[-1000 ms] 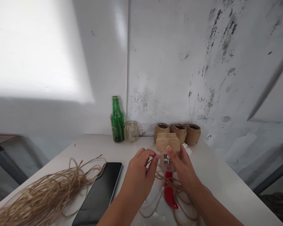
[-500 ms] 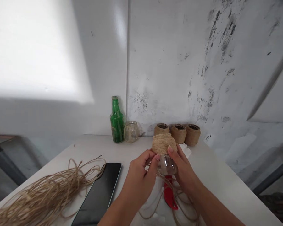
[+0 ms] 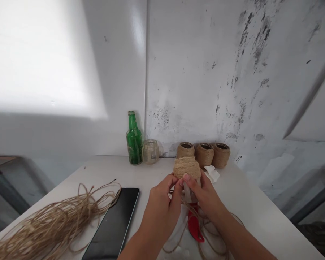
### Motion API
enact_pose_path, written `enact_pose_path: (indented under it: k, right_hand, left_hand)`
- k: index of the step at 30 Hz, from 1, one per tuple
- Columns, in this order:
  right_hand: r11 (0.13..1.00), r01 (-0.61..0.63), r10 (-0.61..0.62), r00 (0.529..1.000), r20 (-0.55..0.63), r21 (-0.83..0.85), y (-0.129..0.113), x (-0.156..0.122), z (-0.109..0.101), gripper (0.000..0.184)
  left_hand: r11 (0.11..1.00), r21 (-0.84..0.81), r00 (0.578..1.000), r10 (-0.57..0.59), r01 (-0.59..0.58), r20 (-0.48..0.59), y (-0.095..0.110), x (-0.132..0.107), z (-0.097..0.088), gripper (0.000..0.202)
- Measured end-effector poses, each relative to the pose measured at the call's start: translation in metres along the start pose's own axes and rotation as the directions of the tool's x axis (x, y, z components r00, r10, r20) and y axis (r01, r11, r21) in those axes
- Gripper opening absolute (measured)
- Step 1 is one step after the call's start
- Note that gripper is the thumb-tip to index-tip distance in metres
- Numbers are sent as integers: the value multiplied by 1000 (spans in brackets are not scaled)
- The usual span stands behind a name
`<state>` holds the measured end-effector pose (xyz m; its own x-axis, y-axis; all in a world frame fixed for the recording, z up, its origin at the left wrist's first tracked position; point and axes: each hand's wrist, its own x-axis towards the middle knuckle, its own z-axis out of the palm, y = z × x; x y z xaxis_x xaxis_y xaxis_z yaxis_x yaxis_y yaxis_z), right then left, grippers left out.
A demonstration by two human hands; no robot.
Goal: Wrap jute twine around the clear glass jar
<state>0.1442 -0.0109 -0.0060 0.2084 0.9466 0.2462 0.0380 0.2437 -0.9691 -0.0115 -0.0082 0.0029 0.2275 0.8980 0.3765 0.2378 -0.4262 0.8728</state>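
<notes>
A glass jar [image 3: 187, 167], its upper part wrapped in rows of jute twine and its lower part bare, is held tilted between both hands. My left hand [image 3: 164, 202] pinches at the lower edge of the wrapping; the bit of twine in its fingertips is mostly hidden. Around the jar's right side curls my right hand [image 3: 204, 195], its thumb pressing on the lowest rows. Loose twine [image 3: 178, 236] trails down onto the table beneath the hands. A red-handled tool [image 3: 195, 225] lies below the jar, its upper end hidden.
Three twine-wrapped jars [image 3: 205, 154] stand by the wall, near a crumpled white tissue [image 3: 212, 174]. A green bottle [image 3: 134, 141] and a bare glass jar [image 3: 151, 151] are left of them. At the left lie a phone [image 3: 113, 220] and a bundle of twine [image 3: 54, 224].
The jar has turned and tipped slightly in my hands, with less bare glass showing. My right thumb has slid left along the wrapping's edge, closer to my left fingertips.
</notes>
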Motion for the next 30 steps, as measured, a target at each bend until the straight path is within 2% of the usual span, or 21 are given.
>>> enact_pose_path:
  k: [4,12,30]
  right_hand:
    - [1000,-10,10,999,34,21,-2,-1,0,60]
    - [999,-26,25,999,25,31,2,1,-1,62]
    - [995,-38,32,997,73,96,-3,0,-2,60]
  left_hand:
    - [1000,10,1000,-1,1,-13,2,0,0,36]
    - [1000,27,999,-8,10,-45,6,1,-1,40]
    - [989,-112,994,-102,96,-43,5,2,-1,35]
